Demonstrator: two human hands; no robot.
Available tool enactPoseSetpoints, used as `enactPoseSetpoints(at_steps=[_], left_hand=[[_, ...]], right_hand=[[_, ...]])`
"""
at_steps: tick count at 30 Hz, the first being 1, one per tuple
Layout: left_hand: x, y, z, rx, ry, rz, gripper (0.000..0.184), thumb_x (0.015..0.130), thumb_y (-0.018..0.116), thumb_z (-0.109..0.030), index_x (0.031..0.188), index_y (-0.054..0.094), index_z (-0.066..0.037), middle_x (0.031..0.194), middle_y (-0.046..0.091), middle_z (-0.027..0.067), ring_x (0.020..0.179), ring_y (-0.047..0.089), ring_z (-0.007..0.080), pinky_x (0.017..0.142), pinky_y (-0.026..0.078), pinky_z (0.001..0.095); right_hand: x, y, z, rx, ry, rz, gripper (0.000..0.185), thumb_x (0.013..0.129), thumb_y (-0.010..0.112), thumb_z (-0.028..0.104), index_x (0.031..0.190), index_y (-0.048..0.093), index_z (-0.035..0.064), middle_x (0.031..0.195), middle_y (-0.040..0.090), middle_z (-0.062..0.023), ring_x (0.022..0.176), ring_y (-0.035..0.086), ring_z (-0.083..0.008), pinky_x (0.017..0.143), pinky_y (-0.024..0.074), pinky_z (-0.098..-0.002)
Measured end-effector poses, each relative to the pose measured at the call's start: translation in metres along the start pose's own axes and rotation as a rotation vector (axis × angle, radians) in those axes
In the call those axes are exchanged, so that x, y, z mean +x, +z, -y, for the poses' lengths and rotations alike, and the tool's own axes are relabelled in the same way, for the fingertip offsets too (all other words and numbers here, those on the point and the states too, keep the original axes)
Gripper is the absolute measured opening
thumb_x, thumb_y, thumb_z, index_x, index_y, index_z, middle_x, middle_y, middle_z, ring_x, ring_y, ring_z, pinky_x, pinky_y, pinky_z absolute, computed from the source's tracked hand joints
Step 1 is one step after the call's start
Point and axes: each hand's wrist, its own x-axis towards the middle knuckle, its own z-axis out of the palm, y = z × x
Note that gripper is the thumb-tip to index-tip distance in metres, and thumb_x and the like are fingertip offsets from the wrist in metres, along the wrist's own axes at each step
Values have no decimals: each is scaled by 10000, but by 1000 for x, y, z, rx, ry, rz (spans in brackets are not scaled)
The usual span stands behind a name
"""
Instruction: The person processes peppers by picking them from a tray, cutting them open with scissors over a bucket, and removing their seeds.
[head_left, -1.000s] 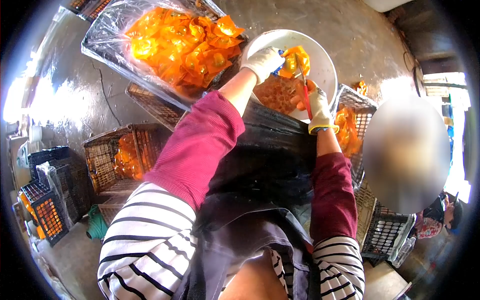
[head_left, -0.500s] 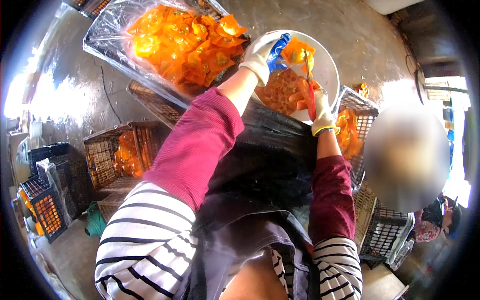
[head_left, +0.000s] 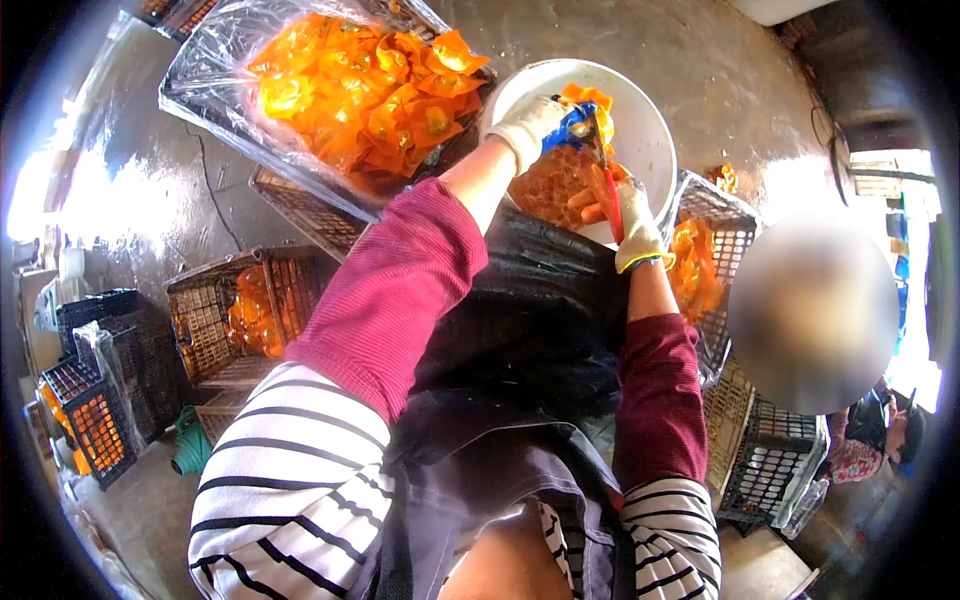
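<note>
My left hand [head_left: 540, 126], in a white glove with blue fingers, is closed on an orange film packet [head_left: 593, 98] above a white bucket [head_left: 655, 140]. My right hand [head_left: 634, 218] wears a white glove with a yellow cuff edge, its fingertips bare. It grips red-handled scissors [head_left: 614, 205], whose blades reach up beside the packet and my left fingers. Whether the blades touch the film I cannot tell. Orange-brown, lumpy contents [head_left: 548, 185] lie in the bucket below both hands.
Many orange packets [head_left: 370, 95] fill a plastic-lined crate at upper left. Crates stand around me, including one with orange film [head_left: 697, 265] at right and one at left [head_left: 215, 335]. A person [head_left: 860, 440] is at far right. A dark apron [head_left: 530, 300] covers my lap.
My left hand has rolled over the packet, now covering more of it, and the packet sits lower. My right hand has shifted slightly left with the scissors.
</note>
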Motion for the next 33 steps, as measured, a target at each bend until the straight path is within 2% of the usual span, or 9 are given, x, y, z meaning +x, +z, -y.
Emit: enactPoseSetpoints(at_steps=[8,13,16,18,22,26,27,28,33], left_hand=[[-36,14,-51,560,81,-183,293,830,633,-241,1032,651,-29,918,681,98,827,640,219,774,489,317],[-65,18,-82,1058,104,-10,470,771,675,-317,1153,583,-59,1096,625,179,1052,579,299,877,456,385],[-77,-11,-87,918,705,-248,563,749,691,-393,1202,543,-92,1105,615,193,1012,598,330,876,461,391],[-98,-39,-115,861,311,-178,620,751,680,-435,1245,519,-96,1116,613,190,1015,597,332,870,472,402],[-129,-105,-101,844,213,-198,593,800,656,-410,1284,483,-116,1210,569,154,1085,562,298,890,455,388],[-145,-124,-65,1307,-22,-208,823,759,619,-493,1387,332,-45,1260,492,259,1114,528,374,937,434,433],[-139,-122,-51,1370,-36,-246,754,783,593,-416,1393,331,-60,1246,501,256,1074,554,372,911,451,433],[-126,-122,-44,1406,-79,-266,625,798,561,-336,1346,414,-75,1199,546,234,1022,587,351,886,467,421],[-106,-139,-42,1034,-53,-302,428,793,626,-300,1162,581,-86,985,642,181,949,622,300,836,486,390]], right_hand=[[-3,7,1,-168,-99,-89,402,902,573,274,1179,525,-14,782,661,-150,528,617,-179,457,491,-233],[2,-1,1,-390,-170,-253,346,904,462,131,1232,526,41,712,648,-117,521,608,-181,439,451,-261],[1,-1,-1,2,-252,-179,366,925,471,196,1234,509,4,879,654,-123,572,625,-208,448,471,-262],[-19,6,9,22,-364,-197,394,931,497,258,1224,505,-5,1006,629,-150,643,644,-224,470,484,-267],[-37,-8,20,400,-446,-200,434,900,576,314,1179,463,1,1006,602,-115,741,596,-209,555,459,-304],[-15,-81,-28,823,-623,-7,797,866,387,641,1361,400,16,1297,535,-93,1153,494,-283,1019,326,-480],[1,-114,-41,781,-691,473,824,846,418,649,1371,385,15,1336,504,-92,1226,441,-282,1071,257,-490],[-24,-69,-13,939,-529,-206,788,847,451,617,1361,405,22,1364,479,-85,1249,434,-286,1077,263,-510],[-14,-78,-11,959,-476,-55,624,874,573,425,1284,457,-31,1345,482,-126,1211,485,-241,1040,387,-411]])
